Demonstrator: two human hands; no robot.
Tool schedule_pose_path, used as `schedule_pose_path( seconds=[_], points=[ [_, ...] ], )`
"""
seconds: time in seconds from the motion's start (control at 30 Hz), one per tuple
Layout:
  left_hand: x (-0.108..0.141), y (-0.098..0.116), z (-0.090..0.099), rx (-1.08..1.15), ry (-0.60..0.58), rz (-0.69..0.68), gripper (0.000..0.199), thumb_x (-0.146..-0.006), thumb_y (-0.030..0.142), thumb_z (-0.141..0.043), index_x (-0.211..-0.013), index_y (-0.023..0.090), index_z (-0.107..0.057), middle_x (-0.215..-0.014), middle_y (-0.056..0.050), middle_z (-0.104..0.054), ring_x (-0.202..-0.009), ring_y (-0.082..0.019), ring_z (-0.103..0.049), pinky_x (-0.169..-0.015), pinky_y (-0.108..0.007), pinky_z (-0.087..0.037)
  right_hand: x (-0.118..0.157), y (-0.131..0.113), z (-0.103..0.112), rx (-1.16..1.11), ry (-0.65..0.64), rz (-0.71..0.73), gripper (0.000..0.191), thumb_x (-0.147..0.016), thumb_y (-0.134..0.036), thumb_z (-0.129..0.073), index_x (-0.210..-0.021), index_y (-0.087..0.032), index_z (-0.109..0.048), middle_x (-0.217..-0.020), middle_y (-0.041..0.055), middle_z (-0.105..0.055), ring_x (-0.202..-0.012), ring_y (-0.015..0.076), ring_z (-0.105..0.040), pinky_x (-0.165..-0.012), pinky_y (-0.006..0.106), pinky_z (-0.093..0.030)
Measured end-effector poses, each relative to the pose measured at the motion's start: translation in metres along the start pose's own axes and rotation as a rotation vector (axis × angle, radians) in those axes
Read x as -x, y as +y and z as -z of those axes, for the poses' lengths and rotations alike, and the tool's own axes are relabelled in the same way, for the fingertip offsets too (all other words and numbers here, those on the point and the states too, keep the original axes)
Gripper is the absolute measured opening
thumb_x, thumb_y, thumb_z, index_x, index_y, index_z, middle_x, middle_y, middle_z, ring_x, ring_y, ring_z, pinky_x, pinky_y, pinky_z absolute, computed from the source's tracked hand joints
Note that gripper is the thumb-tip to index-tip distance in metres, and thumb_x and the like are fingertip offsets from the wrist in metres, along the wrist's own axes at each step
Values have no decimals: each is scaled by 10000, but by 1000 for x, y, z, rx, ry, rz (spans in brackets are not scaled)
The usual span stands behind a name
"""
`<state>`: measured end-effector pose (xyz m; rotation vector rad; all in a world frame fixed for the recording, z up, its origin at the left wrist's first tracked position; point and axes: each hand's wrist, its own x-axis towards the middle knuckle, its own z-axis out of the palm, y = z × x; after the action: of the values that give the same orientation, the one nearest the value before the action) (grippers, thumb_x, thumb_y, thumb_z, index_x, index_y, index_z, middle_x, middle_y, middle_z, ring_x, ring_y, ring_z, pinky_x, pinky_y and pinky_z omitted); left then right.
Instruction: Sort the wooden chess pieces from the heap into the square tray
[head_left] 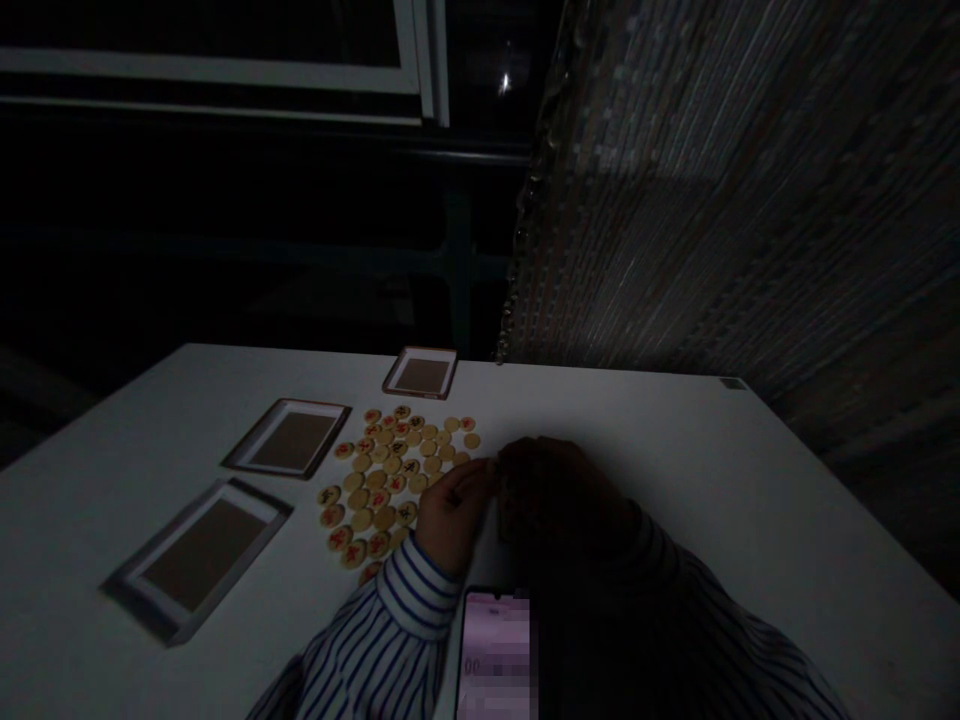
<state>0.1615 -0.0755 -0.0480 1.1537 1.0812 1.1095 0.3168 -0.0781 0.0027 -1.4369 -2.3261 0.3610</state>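
Round wooden xiangqi pieces (385, 518) lie loosely spread on the white table, some with red or black characters facing up and others blank side up. At their right edge is my left hand (454, 510), its fingers closed and drawn together towards my other hand. My right hand (566, 490) is in deep shadow, curled over a dark brownish thing (514, 512) whose kind I cannot make out. The fingertips of both hands meet at its upper left corner. What lies between the left fingertips is hidden.
Three shallow framed trays (241, 463) stand left of and behind the pieces. A lit phone (495, 650) lies in front of my hands, partly blurred out. The white table (750, 480) reaches to the right. A bead curtain (637, 220) hangs behind its far edge.
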Motion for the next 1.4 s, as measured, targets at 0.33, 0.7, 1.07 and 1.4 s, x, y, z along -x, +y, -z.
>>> schedule_pose_path(
  seconds=[0.33, 0.7, 1.07, 1.4],
  points=[
    [0, 2, -1, -18, 28, -8, 274, -642, 290, -606, -861, 129, -644, -832, -79, -690, -780, -175, -635, -740, -277, -497, 1, 4, -1, -17, 50, 34, 269, -848, -310, -384, -994, -187, -573, -901, 64, -649, -790, 155, -594, -710, 287, -445],
    [1, 2, 0, -101, 16, -61, 240, -679, 278, -585, -869, 157, -667, -861, -59, -690, -821, -185, -625, -779, -298, -483, 2, 5, -6, 35, 41, 93, 249, -834, -320, -424, -988, -183, -564, -905, 63, -636, -799, 152, -571, -714, 278, -425],
    [1, 2, -1, -100, 35, -32, 259, -669, 292, -590, -873, 145, -656, -871, -66, -684, -833, -182, -617, -803, -301, -465, 3, 5, -3, 149, -4, 99, 250, -853, -332, -391, -964, -183, -559, -889, 62, -632, -800, 152, -555, -701, 271, -385],
    [1, 2, -1, -103, 68, -54, 243, -660, 280, -598, -853, 148, -661, -857, -65, -686, -827, -186, -620, -789, -302, -473, 3, 1, 0, 231, -30, 143, 188, -830, -289, -438, -934, -185, -556, -889, 62, -614, -813, 166, -527, -712, 296, -365]
  ],
)
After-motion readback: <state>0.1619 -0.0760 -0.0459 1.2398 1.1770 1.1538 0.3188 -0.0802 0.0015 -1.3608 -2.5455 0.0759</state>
